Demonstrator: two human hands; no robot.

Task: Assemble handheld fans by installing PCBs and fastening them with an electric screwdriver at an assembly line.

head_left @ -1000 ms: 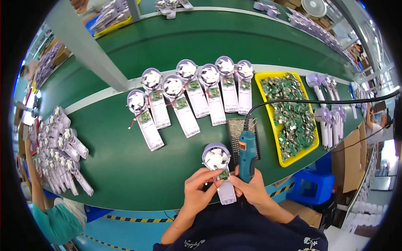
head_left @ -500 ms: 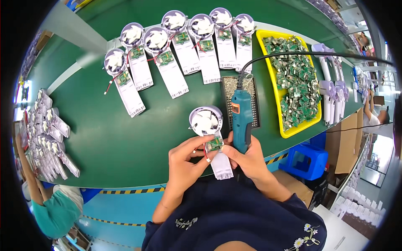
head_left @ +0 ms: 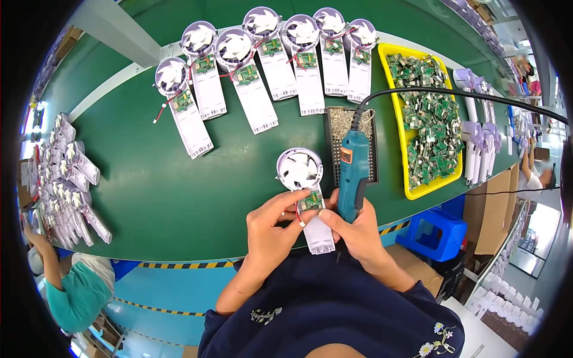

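Note:
A white handheld fan housing (head_left: 320,237) with a round fan head (head_left: 300,169) lies at the table's near edge, its handle toward me. A small green circuit board (head_left: 311,201) sits in the handle just below the head, with a red wire ending in a white plug. My left hand (head_left: 273,230) is closed on the handle's left side, fingertips at the board. My right hand (head_left: 358,234) grips a teal electric screwdriver (head_left: 355,169) that points toward me, its cord leading away. The right thumb presses the handle at the board's lower edge. The screwdriver's tip is hidden.
A black tray of small screws (head_left: 351,122) lies beyond the screwdriver. Right of it stands a yellow tray (head_left: 412,190) heaped with circuit boards. Several fan housings (head_left: 256,107) form a row at the back. More fans (head_left: 71,197) pile up at left, near a co-worker in a green sleeve (head_left: 80,298).
The whole view has shifted slightly, so the back row and trays appear farther right. Both hands keep nearly the same hold on the fan and screwdriver.

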